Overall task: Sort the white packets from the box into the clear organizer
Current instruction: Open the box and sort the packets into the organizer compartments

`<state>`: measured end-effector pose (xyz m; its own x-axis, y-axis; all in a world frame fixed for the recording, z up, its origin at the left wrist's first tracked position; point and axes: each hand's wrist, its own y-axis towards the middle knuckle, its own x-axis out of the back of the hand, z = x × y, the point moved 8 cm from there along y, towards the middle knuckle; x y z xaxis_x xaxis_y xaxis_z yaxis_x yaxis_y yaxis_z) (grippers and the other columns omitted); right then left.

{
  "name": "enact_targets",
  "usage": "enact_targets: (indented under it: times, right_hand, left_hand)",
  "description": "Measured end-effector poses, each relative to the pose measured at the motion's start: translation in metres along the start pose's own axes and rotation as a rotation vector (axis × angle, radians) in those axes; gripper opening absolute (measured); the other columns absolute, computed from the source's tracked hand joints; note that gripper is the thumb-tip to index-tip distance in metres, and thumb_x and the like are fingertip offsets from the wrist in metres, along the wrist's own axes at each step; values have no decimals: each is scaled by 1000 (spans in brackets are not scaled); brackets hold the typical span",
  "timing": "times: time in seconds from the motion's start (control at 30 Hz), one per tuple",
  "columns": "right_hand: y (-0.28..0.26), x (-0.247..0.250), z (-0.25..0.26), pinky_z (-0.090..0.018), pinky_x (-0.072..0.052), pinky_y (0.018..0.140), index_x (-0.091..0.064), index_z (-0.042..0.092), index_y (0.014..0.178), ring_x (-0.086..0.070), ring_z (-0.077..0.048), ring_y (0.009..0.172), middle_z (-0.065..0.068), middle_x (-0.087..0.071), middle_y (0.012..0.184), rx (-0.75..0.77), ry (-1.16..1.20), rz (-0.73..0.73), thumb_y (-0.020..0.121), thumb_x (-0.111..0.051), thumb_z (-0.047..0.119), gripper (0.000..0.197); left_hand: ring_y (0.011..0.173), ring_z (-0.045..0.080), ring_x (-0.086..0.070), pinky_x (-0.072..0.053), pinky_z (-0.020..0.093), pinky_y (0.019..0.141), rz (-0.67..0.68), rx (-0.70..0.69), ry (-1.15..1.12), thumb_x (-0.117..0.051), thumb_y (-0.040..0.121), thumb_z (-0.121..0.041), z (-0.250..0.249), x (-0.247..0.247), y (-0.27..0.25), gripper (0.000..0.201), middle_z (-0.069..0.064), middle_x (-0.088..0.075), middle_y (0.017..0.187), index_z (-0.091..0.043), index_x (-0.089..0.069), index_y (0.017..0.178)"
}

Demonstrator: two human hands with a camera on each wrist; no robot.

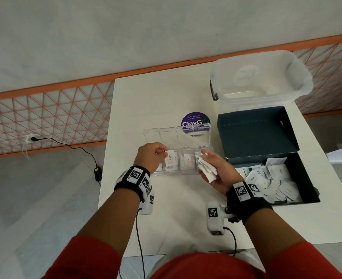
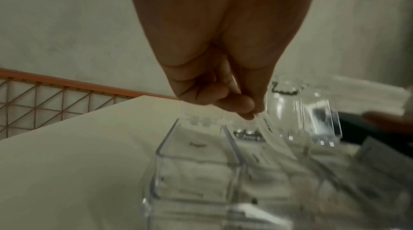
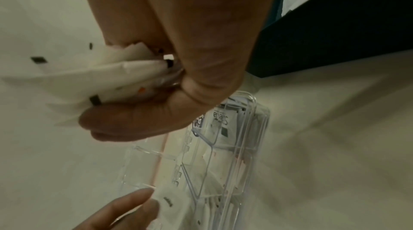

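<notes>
A clear organizer (image 1: 178, 173) with its lids standing open lies mid-table, several compartments holding white packets. My left hand (image 1: 163, 152) pinches one white packet (image 1: 170, 159) over the second compartment from the left; the left wrist view shows the fingertips (image 2: 245, 110) gripping that packet (image 2: 266, 128) above the organizer (image 2: 158, 152). My right hand (image 1: 208, 166) grips a bundle of packets (image 1: 206, 171) at the organizer's right end, seen close as a fanned bundle (image 3: 107, 78) above the organizer (image 3: 252, 128). The dark box (image 1: 304, 174), lid open, holds several loose packets (image 1: 271, 178).
A large clear plastic tub (image 1: 260, 77) stands at the table's back right, behind the box lid (image 1: 256, 133). A purple round sticker (image 1: 195, 119) lies behind the organizer. The white table (image 1: 146, 101) ends at left over a floor with a cable and adapter (image 1: 97, 172).
</notes>
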<state>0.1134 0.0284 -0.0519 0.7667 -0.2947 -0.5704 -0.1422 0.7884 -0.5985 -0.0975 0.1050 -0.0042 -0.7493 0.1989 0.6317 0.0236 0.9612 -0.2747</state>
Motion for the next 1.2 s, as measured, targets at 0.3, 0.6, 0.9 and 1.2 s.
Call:
enact_targets:
  times: [0.3,0.6,0.9,1.2]
  right_hand:
    - [-4,2,6,-32,-60,64,-65,1,100,-71,-22,72,-11,-70,81,-2,86,34,80,-70,17,26]
    - [3,-5,6,-42,-59,78,-63,10,106,-71,-28,86,-16,-70,101,50,-31,-31,94,-63,11,12]
    - [-2,-22,11,-41,-61,70,-65,23,120,-71,-28,88,-11,-73,108,110,-94,-51,101,-55,14,24]
    - [-9,-28,5,-39,-60,70,-62,18,121,-69,-30,90,-18,-68,119,63,-84,25,96,-54,0,32]
  left_hand:
    - [104,21,-59,-45,30,89,64,-218,396,-55,93,-12,-10,-26,-4,22,3,-62,116,-14,-70,110]
    - [82,2,-59,-44,18,75,90,-243,136,-59,90,-34,-47,-21,-30,15,-14,-68,98,-28,-70,99]
    - [65,-1,-56,-43,17,64,126,-133,-14,-79,74,-36,-59,-41,-50,29,-11,-62,79,-32,-60,96]
    - [68,-1,-62,-47,13,59,109,-31,-217,-84,70,-28,-49,-33,-47,34,-12,-65,88,-36,-61,94]
